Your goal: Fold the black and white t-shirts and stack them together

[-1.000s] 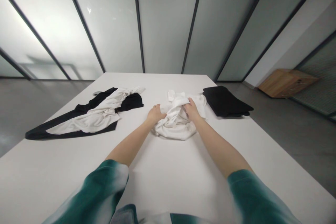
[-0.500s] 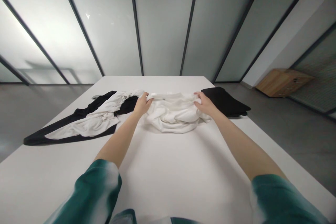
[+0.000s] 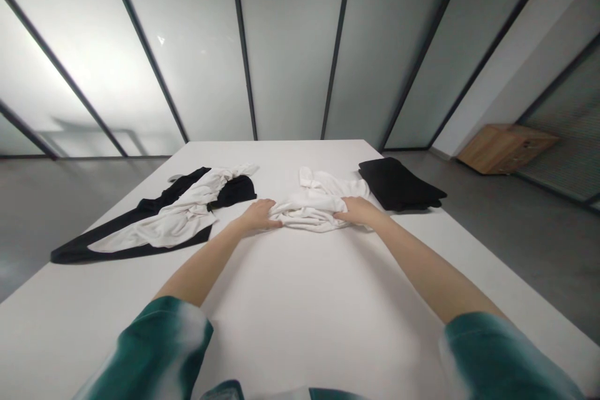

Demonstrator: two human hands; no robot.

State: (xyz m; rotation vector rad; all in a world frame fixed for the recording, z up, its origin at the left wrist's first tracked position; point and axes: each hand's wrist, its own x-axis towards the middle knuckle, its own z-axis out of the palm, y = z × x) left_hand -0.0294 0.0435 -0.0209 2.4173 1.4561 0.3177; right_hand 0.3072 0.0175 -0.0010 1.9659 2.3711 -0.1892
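On the white table, a crumpled white garment is pressed at opposite edges by the left hand and right hand, held apart, open and flat; folded black cloth is noted just beyond.

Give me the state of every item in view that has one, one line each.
white garment, bunched and creased, lying on the table
left hand, open, palm down, fingertips on the garment's left edge
right hand, open, palm down on the garment's right side
black garment, folded flat
black-and-white garment, spread out, white part rumpled
low wooden box, standing on the floor
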